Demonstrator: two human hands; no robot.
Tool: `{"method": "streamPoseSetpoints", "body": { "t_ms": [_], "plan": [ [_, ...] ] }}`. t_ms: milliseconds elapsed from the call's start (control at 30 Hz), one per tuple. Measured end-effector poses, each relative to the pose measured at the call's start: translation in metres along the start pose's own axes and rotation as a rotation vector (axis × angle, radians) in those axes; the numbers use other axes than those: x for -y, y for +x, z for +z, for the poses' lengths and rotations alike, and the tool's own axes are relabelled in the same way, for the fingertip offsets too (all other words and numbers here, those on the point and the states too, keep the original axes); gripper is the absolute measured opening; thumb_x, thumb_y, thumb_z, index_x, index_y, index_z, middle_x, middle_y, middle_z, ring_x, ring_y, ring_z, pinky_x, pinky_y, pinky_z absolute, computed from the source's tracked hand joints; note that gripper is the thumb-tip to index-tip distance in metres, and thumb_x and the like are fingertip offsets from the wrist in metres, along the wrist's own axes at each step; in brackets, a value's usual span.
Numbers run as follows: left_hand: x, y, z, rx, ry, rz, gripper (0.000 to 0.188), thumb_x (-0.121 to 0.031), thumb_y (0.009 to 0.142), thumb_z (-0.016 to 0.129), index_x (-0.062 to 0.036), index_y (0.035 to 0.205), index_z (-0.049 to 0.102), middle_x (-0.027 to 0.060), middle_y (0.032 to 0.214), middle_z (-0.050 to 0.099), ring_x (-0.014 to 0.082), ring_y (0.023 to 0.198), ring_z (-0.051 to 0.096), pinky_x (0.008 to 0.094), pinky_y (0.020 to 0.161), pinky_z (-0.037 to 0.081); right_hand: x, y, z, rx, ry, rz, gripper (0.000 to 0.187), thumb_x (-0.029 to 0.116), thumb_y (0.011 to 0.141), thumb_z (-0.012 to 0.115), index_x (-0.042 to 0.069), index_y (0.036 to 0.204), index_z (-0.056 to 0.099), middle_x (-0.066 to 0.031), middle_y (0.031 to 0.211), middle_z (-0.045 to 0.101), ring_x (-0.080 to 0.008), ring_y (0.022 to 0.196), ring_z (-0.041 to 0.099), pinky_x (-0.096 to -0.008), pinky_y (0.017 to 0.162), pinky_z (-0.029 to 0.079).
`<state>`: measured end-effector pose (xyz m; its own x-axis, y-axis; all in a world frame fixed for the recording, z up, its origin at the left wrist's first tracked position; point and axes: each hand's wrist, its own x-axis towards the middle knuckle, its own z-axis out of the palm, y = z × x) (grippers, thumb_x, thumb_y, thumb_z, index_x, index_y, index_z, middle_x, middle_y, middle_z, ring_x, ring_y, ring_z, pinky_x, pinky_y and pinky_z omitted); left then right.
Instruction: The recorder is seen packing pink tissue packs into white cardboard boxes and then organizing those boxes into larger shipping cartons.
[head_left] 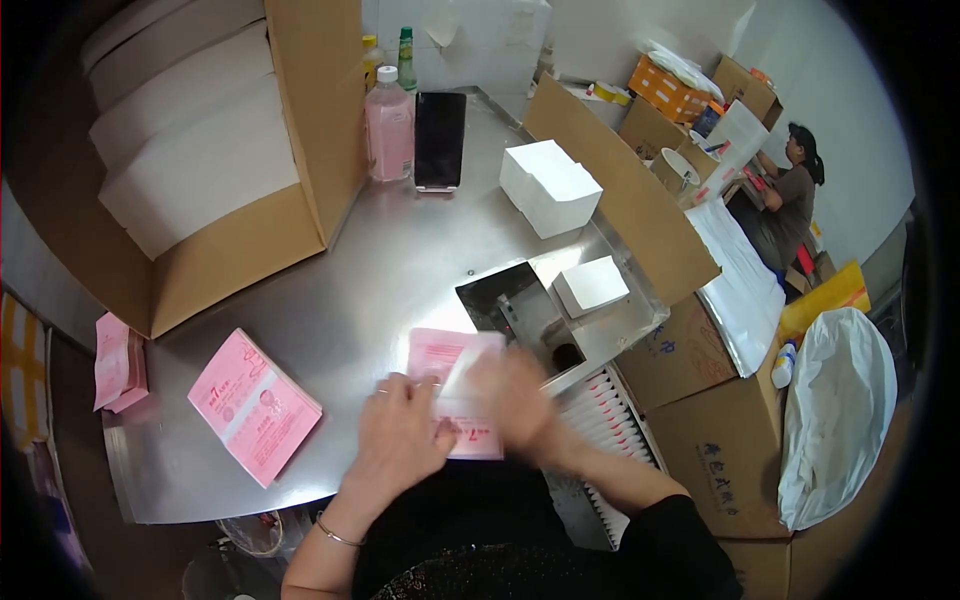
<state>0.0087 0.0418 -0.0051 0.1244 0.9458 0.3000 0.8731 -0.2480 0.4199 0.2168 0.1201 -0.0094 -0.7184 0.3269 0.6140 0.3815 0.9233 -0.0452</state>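
At the table's near edge, my left hand [400, 425], wearing a ring and a bracelet, grips the left side of a flat pink printed packet [440, 345]. My right hand [520, 400] is over the packet's right side, its fingers smeared by motion. Between the hands, a white, blurred paper-like piece [460, 375] lies against the packet; whether the right fingers hold it is unclear. To the left rests a stack of similar pink packets [255, 405], with a smaller pink stack [120, 365] at the table's left edge.
A large open carton [240, 235] holds white stacks. Two white blocks [590, 287] [550, 185] sit beside a rectangular table opening [530, 315]. A phone [440, 140] stands by a pink-liquid bottle [388, 130]. Cartons [715, 450] crowd the right; another person [790, 200] sits beyond.
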Motion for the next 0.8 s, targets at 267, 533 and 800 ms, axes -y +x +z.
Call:
{"method": "streamPoseSetpoints", "body": {
  "t_ms": [267,533,800],
  "plan": [
    [-0.016,0.005,-0.007,-0.047,-0.064,-0.105,0.074,-0.017,0.079,0.073,-0.0051,0.146,0.044,0.0156,0.094,0.053,0.0332,0.084,0.057,0.0427,0.072,0.046,-0.017,0.047,0.063,0.337,-0.155,0.147,0.024,0.011,0.083,0.058,0.000,0.105,0.062,-0.0155,0.087,0.061,-0.0350,0.095,0.061,-0.0696,0.109,0.027],
    [-0.001,-0.034,-0.025,-0.017,-0.157,0.141,0.037,-0.002,0.073,0.070,-0.0052,0.110,0.065,0.0144,0.106,0.055,0.0326,0.098,0.053,0.0456,0.082,0.043,-0.069,0.013,0.024,0.643,0.032,0.790,0.020,0.011,0.089,0.055,0.001,0.102,0.066,-0.0214,0.091,0.069,-0.0378,0.095,0.067,-0.0541,0.092,0.048],
    [0.066,-0.075,-0.078,-0.417,0.473,-0.452,0.027,-0.006,0.073,0.063,-0.0050,0.100,0.057,0.0167,0.110,0.055,0.0381,0.104,0.052,0.0554,0.102,0.032,-0.113,-0.017,-0.020,-0.049,-0.652,0.560,0.012,0.015,0.086,0.066,0.003,0.089,0.064,-0.0122,0.091,0.059,-0.0299,0.090,0.058,-0.0454,0.084,0.043]
  ]
}}
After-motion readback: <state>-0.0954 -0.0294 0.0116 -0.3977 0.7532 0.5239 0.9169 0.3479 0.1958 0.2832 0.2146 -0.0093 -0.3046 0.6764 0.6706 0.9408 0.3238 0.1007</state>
